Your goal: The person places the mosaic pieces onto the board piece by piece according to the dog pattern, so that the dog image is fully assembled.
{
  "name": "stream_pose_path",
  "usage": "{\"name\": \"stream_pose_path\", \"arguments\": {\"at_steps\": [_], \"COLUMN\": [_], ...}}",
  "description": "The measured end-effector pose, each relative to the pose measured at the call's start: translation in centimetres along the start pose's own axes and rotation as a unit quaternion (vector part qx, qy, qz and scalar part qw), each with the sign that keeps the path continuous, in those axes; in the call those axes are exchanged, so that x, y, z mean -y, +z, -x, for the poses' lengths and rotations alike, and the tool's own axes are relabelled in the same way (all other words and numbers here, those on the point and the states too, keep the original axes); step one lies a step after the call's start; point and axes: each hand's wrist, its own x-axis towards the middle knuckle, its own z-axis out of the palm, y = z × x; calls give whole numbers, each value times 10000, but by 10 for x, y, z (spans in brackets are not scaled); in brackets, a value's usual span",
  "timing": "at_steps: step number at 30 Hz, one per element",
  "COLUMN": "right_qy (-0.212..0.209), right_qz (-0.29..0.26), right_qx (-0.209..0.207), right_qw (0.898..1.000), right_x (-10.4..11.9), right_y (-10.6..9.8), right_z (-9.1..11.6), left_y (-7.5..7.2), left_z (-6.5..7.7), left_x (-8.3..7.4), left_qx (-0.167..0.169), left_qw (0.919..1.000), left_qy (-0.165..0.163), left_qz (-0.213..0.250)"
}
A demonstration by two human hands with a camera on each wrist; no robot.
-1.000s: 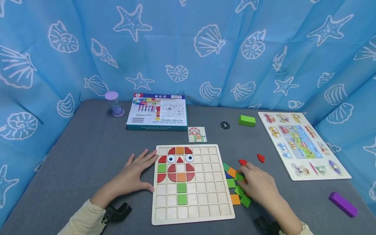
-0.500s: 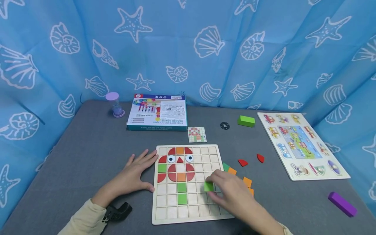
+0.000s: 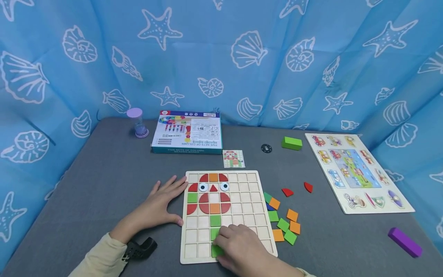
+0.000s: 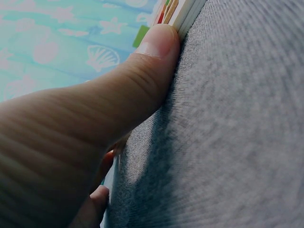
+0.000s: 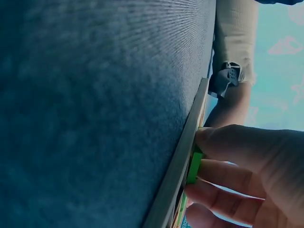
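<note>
A wooden grid board (image 3: 242, 242) lies flat on the table, with red, orange and green pieces and two eye discs set in its squares. My right hand (image 3: 242, 246) is over the bottom row and pinches a green square tile (image 3: 216, 251) at the board, below two other green tiles in the same column. In the right wrist view the thumb and fingers hold that green tile (image 5: 194, 166) near the board's edge (image 5: 178, 164). My left hand (image 3: 155, 206) lies with fingers spread at the board's left edge; in the left wrist view its thumb (image 4: 156, 47) touches the board's side.
Loose orange and green tiles (image 3: 283, 224) lie right of the board, with two red pieces (image 3: 287, 192) above them. A picture card (image 3: 233, 159), a box (image 3: 187, 132), an hourglass-like toy (image 3: 138, 123), a green block (image 3: 292, 143), a vehicle puzzle (image 3: 360, 173) and a purple block (image 3: 405, 242) surround it.
My right hand has gone from the loose tiles, taking a green tile across the board to the bottom row of the green column. My left hand has stayed at the board's left edge.
</note>
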Motion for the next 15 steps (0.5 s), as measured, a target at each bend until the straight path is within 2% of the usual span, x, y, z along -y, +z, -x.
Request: {"name": "stream_pose_path", "arguments": {"at_steps": [4, 10, 15], "right_qy": [133, 339, 331], "right_qz": [6, -187, -248], "right_qx": [4, 297, 430], "right_qw": [9999, 9988, 9982], "right_x": [2, 3, 4], "right_y": [-1, -3, -3], "right_z": [-2, -4, -5], "left_y": [0, 1, 1], "left_z": [0, 0, 0], "left_x": [0, 0, -1], "left_qx": [-11, -43, -65], "left_qw": [10000, 10000, 10000], "left_qy": [-26, -12, 0], "left_qz": [-12, -43, -24]}}
